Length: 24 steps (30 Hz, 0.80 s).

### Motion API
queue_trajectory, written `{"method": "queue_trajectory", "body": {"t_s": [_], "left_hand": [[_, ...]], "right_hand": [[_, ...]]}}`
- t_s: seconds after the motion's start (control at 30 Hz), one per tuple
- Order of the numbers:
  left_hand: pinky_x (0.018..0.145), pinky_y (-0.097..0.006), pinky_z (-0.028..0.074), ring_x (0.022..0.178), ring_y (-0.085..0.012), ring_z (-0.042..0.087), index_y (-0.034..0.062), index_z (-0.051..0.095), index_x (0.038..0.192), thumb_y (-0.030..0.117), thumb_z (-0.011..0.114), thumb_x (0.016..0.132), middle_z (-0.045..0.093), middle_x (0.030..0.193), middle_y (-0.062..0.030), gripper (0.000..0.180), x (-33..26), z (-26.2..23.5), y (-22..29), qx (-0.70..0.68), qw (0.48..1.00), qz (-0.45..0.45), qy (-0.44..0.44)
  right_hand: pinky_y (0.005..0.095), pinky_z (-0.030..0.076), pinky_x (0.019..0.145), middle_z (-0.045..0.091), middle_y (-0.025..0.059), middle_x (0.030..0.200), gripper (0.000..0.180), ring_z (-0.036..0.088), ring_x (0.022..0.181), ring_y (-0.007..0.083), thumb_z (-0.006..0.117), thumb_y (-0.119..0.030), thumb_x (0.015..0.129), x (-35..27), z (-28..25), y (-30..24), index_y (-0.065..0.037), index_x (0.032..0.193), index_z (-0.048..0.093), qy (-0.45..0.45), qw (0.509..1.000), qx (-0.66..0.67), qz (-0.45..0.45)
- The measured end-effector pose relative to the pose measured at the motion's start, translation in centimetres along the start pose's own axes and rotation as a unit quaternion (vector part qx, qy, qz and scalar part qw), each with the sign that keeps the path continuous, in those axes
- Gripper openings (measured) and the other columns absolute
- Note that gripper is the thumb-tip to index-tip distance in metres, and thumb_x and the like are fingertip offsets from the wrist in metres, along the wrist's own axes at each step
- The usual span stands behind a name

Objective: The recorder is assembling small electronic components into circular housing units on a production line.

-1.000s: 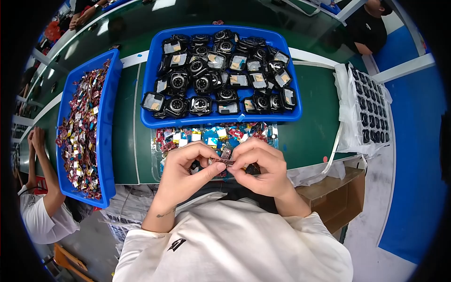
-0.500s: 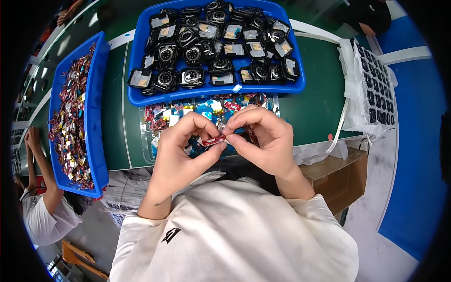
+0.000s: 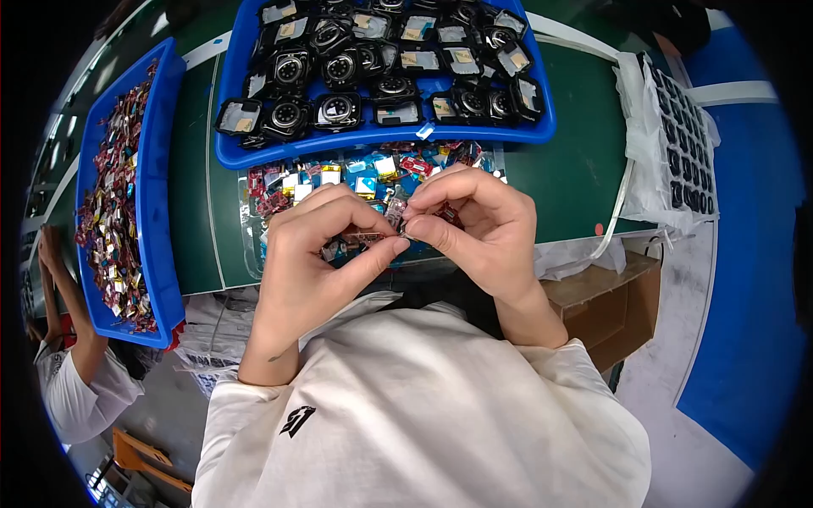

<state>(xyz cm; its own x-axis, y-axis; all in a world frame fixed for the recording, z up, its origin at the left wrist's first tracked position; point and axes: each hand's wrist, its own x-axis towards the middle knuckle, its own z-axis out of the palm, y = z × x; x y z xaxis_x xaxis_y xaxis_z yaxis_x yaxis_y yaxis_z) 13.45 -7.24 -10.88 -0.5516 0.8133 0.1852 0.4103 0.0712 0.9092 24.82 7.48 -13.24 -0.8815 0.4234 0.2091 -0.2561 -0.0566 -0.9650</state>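
Observation:
Over the near edge of the table, my left hand (image 3: 318, 241) is closed in a pinch on a small red circuit board (image 3: 366, 235), seen almost edge-on. My right hand (image 3: 483, 229) meets it fingertip to fingertip, thumb and index closed at the board's right end. Whatever tiny piece those fingertips grip is hidden. Beneath and beyond both hands lies a shallow clear plastic tray (image 3: 249, 245) with a loose heap of red boards, yellow-edged silver battery cells (image 3: 330, 175) and blue pieces (image 3: 366, 185).
Beyond stands a blue tray (image 3: 279, 156) full of black watch cases (image 3: 286, 117). A blue bin (image 3: 157, 212) of red boards is at left, near another person's arms (image 3: 72, 296). At right sit a rack of black parts (image 3: 682, 144) and a cardboard box (image 3: 610, 309).
The red board has turned from showing its flat face to nearly edge-on between my fingers. My left hand has rolled slightly, and the whole view has shifted a little.

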Motion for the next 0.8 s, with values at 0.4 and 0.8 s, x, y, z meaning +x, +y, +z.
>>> {"method": "queue_trajectory", "body": {"t_s": [0.4,0.8], "left_hand": [[0.060,-0.024,0.045,0.066,-0.0131,0.058,-0.0021,0.068,0.080,-0.002,0.072,0.074,0.064,0.075,-0.0079,0.007,0.3,0.3,-0.5,-0.060,0.998,0.002,0.019],[0.066,-0.023,0.044,0.072,-0.0141,0.057,-0.0041,0.067,0.083,-0.001,0.072,0.077,0.063,0.080,-0.0097,0.009,1.8,0.2,-1.5,-0.173,0.983,-0.015,-0.051]], "right_hand": [[0.0197,0.045,0.057,0.066,0.0065,0.080,0.009,0.059,0.066,0.0060,0.071,-0.005,0.083,-0.2,-0.5,0.0,0.002,0.084,0.066,-0.009,0.998,0.055,0.034],[0.0230,0.047,0.055,0.064,0.0064,0.075,0.008,0.058,0.062,0.0108,0.070,-0.005,0.083,0.8,-1.2,-0.2,0.000,0.080,0.064,0.033,0.999,-0.036,-0.013]]}}
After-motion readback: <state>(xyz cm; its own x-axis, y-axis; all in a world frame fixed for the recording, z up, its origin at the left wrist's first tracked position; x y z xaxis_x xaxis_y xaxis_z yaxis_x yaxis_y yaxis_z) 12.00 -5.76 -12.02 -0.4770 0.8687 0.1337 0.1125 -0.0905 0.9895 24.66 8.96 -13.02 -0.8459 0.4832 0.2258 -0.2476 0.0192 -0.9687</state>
